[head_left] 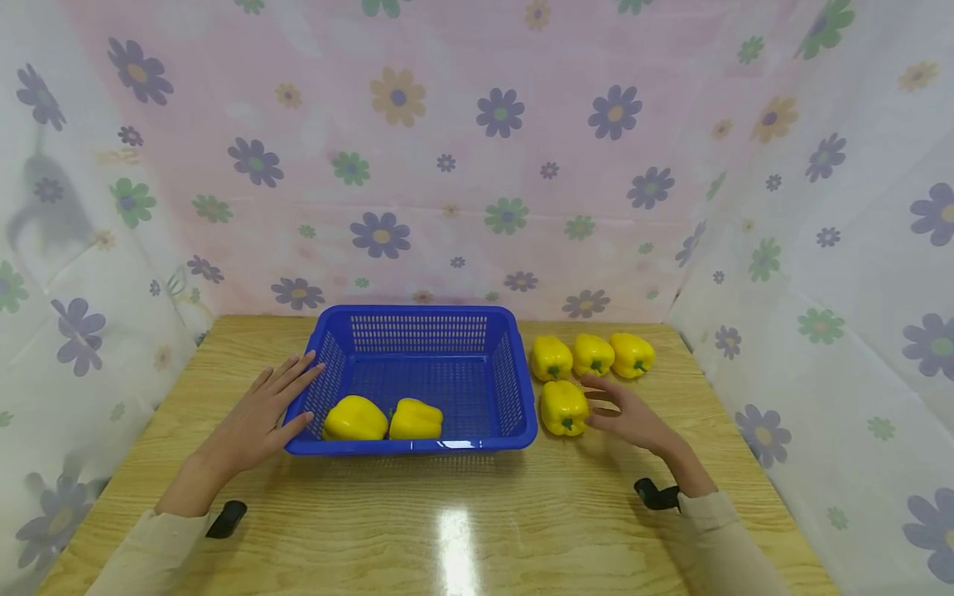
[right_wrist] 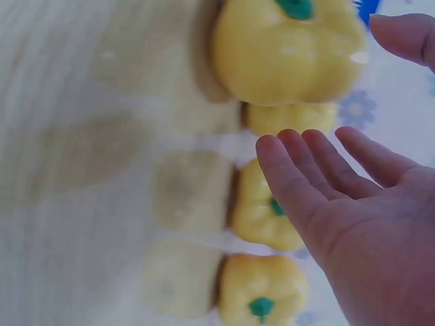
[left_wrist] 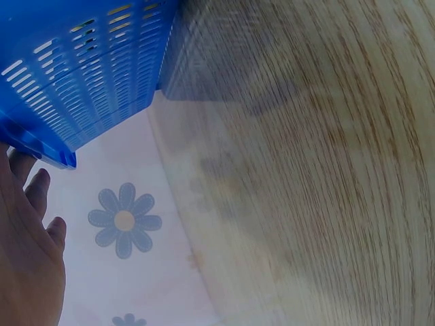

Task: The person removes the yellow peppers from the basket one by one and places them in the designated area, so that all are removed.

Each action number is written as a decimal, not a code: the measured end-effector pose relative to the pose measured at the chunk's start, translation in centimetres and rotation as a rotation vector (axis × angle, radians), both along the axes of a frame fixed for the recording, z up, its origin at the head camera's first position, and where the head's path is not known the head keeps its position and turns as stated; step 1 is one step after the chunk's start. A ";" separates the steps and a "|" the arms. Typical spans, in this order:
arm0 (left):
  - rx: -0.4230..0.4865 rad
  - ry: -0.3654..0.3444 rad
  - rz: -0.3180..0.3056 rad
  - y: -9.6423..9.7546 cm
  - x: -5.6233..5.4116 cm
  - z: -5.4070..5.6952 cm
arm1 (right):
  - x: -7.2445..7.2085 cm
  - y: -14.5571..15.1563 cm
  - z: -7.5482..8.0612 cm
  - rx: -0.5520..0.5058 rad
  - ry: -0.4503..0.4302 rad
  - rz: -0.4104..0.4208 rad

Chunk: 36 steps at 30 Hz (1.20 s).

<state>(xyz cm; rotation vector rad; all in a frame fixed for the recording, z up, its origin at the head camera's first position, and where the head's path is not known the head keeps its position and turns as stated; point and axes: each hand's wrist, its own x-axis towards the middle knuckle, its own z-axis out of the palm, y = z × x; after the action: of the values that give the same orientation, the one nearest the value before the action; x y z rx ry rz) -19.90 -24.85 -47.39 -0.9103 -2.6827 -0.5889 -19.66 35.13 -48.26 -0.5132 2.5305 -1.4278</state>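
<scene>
On the left rim of a blue plastic basket [head_left: 432, 447], my left hand [head_left: 257, 418] rests with its fingers spread and fairly straight. The left wrist view catches those fingers under the basket's edge [left_wrist: 41, 146]. Two yellow bell peppers [head_left: 355, 418] lie inside at the front left. Just outside the basket's right side sits another yellow bell pepper [head_left: 564, 408], green stem facing me. My right hand [head_left: 633, 418] is beside it, thumb and fingers apart; in the right wrist view it is not closed round that pepper [right_wrist: 289, 54], and contact is hard to tell.
Behind that pepper stand three more yellow bell peppers [head_left: 592, 356] in a row, right of the basket. All rest on a wood-grain table [head_left: 373, 530]. Flower-patterned sheets [head_left: 462, 182] enclose the table at the back and both sides.
</scene>
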 end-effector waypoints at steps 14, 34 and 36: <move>-0.001 -0.002 0.001 0.2 0.0 0.2 | 1.5 -2.1 5.8 -0.207 0.114 0.080; -0.010 0.003 -0.004 0.0 -0.2 0.1 | -4.7 -15.4 11.1 -0.116 -0.018 0.373; -0.010 0.003 -0.003 0.0 -0.2 0.1 | -5.5 -16.6 10.8 -0.035 -0.038 0.395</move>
<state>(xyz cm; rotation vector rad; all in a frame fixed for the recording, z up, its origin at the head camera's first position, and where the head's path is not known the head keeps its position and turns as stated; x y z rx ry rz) -20.07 -24.88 -47.32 -0.9175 -2.6840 -0.5745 -25.21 18.49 -37.48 -0.9219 2.2144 -1.3174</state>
